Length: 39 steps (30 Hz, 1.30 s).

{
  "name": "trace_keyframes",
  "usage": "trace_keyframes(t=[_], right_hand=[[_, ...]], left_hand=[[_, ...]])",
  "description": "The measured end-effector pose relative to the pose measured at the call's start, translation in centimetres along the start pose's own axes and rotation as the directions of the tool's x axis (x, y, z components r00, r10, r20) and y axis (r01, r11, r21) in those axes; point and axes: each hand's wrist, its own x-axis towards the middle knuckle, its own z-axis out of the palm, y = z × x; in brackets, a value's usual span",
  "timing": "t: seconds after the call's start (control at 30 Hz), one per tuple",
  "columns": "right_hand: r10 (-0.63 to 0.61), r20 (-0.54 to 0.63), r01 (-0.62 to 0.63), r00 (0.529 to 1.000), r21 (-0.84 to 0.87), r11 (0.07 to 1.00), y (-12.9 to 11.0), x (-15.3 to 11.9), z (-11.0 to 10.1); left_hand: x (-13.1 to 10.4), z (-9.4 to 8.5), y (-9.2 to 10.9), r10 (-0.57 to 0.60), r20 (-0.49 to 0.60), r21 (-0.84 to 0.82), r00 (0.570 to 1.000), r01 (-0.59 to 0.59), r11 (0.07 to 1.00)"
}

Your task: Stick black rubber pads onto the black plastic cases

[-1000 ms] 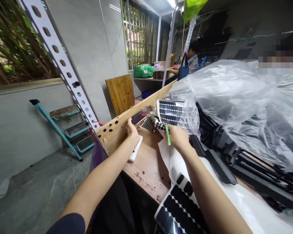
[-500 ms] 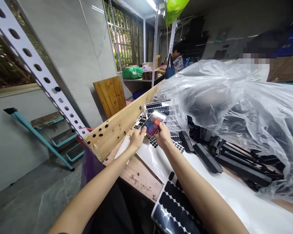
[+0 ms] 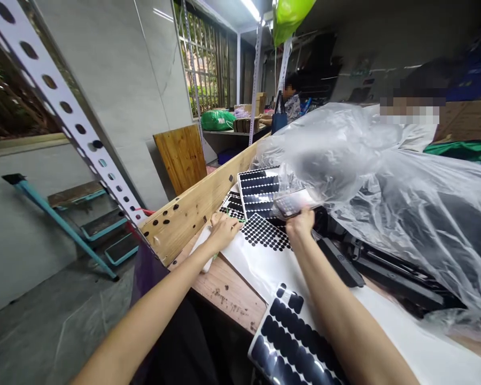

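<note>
My right hand (image 3: 302, 222) is closed round the lower edge of a smartphone (image 3: 289, 204), its screen lit. The phone is held up beside the plastic film, in front of the sheets. My left hand (image 3: 225, 230) holds nothing and lies with fingers stretched out over the edge of sheets of black round stickers (image 3: 266, 232). A larger sheet of black stickers (image 3: 258, 192) lies just behind it. Under my left wrist is a white object (image 3: 202, 248), partly hidden. Another sticker sheet (image 3: 292, 337) hangs over the near table edge, partly behind my right forearm.
Clear plastic film (image 3: 344, 149) covers much of the table's right side. Black elongated parts (image 3: 340, 262) lie beneath and beside it. A wooden board (image 3: 200, 198) edges the table on the left. A step ladder (image 3: 92, 219) stands on the floor. People are beyond the film.
My hands have moved apart. The left let go of the phone and came down onto the sheets. The right carried the phone to the right, towards the plastic film.
</note>
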Motion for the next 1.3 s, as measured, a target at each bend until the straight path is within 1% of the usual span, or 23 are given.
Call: trace_keyframes(t=[0.07, 0.1, 0.13, 0.17, 0.23, 0.3, 0.33, 0.4, 0.47, 0.5, 0.57, 0.63, 0.7, 0.77, 0.8, 0.87, 0.97, 1.07, 1.17, 1.2, 1.23, 1.27, 1.3], right_hand=[[0.018, 0.008, -0.018, 1.000, -0.004, 1.000, -1.7, 0.8, -0.9], [0.050, 0.038, -0.050, 0.998, -0.005, 0.999, -2.3, 0.8, -1.1], [0.093, 0.085, -0.093, 0.992, -0.007, 0.996, -2.9, 0.7, -1.1], [0.141, 0.146, -0.140, 0.979, -0.011, 0.990, -3.5, 0.4, -0.9], [0.220, 0.278, -0.223, 0.935, -0.022, 0.975, -4.7, -0.5, -0.2], [0.260, 0.392, -0.271, 0.882, -0.030, 0.962, -6.2, -1.6, 0.5], [0.270, 0.434, -0.284, 0.860, -0.034, 0.958, -7.1, -2.1, 0.8], [0.289, 0.486, -0.301, 0.825, -0.055, 0.952, -9.0, -3.2, 0.8], [0.308, 0.498, -0.309, 0.811, -0.083, 0.947, -11.1, -4.6, -0.1], [0.316, 0.492, -0.312, 0.811, -0.093, 0.946, -12.1, -5.5, -1.2], [0.327, 0.478, -0.309, 0.815, -0.118, 0.944, -14.1, -7.9, -4.4], [0.332, 0.457, -0.290, 0.825, -0.162, 0.943, -15.9, -11.5, -8.9], [0.346, 0.404, -0.276, 0.847, -0.223, 0.935, -17.4, -16.1, -13.9], [0.358, 0.299, -0.286, 0.885, -0.256, 0.923, -18.8, -21.5, -18.4], [0.359, 0.236, -0.297, 0.903, -0.260, 0.919, -19.5, -24.4, -20.2], [0.326, 0.105, -0.292, 0.939, -0.255, 0.922, -20.8, -30.0, -22.8], [0.265, -0.072, -0.274, 0.962, -0.247, 0.929, -22.9, -37.6, -24.8], [0.212, -0.192, -0.246, 0.958, -0.173, 0.954, -25.2, -44.3, -25.9], [0.153, -0.266, -0.174, 0.952, -0.058, 0.983, -26.9, -50.3, -26.9], [0.138, -0.287, -0.152, 0.948, -0.026, 0.988, -27.1, -52.0, -27.2], [0.127, -0.302, -0.132, 0.945, 0.002, 0.991, -27.2, -53.7, -27.4], [0.118, -0.311, -0.116, 0.943, 0.023, 0.993, -27.1, -55.1, -27.4], [0.104, -0.313, -0.099, 0.944, 0.033, 0.995, -26.8, -56.2, -27.4]], left_hand=[[0.9, -0.6, -0.1, -0.075, -0.077, 0.019, 0.994, 0.077, 0.997], [1.5, -0.9, 0.1, -0.129, -0.136, 0.023, 0.982, 0.133, 0.991], [2.1, -1.1, 0.3, -0.189, -0.202, 0.022, 0.961, 0.198, 0.980], [2.7, -1.3, 0.6, -0.251, -0.270, 0.014, 0.930, 0.265, 0.964], [3.3, -1.5, 1.6, -0.351, -0.382, -0.020, 0.855, 0.372, 0.928], [3.2, -1.3, 3.0, -0.399, -0.453, -0.059, 0.797, 0.420, 0.906], [2.9, -1.1, 3.7, -0.408, -0.474, -0.078, 0.781, 0.424, 0.902], [2.0, -0.4, 5.4, -0.413, -0.488, -0.115, 0.769, 0.413, 0.903], [0.6, 0.4, 7.0, -0.406, -0.469, -0.143, 0.784, 0.387, 0.911], [-0.2, 0.8, 7.7, -0.394, -0.455, -0.153, 0.798, 0.366, 0.918], [-2.2, 1.8, 9.0, -0.355, -0.430, -0.184, 0.830, 0.304, 0.935], [-4.6, 2.9, 10.0, -0.280, -0.382, -0.211, 0.881, 0.212, 0.954], [-7.4, 3.8, 10.8, -0.182, -0.314, -0.212, 0.932, 0.118, 0.970], [-10.2, 4.4, 11.7, -0.103, -0.256, -0.198, 0.961, 0.052, 0.979], [-11.5, 4.7, 12.2, -0.056, -0.240, -0.190, 0.969, 0.010, 0.982], [-14.2, 4.9, 13.2, 0.043, -0.224, -0.188, 0.974, -0.086, 0.978], [-18.2, 5.4, 15.0, 0.226, -0.170, -0.238, 0.959, -0.262, 0.935], [-22.4, 5.7, 17.0, 0.406, -0.051, -0.330, 0.912, -0.399, 0.855], [-26.7, 5.5, 19.5, 0.537, 0.072, -0.491, 0.840, -0.439, 0.752], [-28.1, 5.1, 20.5, 0.586, 0.118, -0.560, 0.802, -0.434, 0.706], [-29.5, 4.6, 21.6, 0.640, 0.165, -0.627, 0.750, -0.421, 0.655], [-30.8, 4.0, 22.6, 0.691, 0.208, -0.691, 0.692, -0.396, 0.604], [-32.0, 3.3, 23.6, 0.741, 0.256, -0.746, 0.620, -0.361, 0.560]])
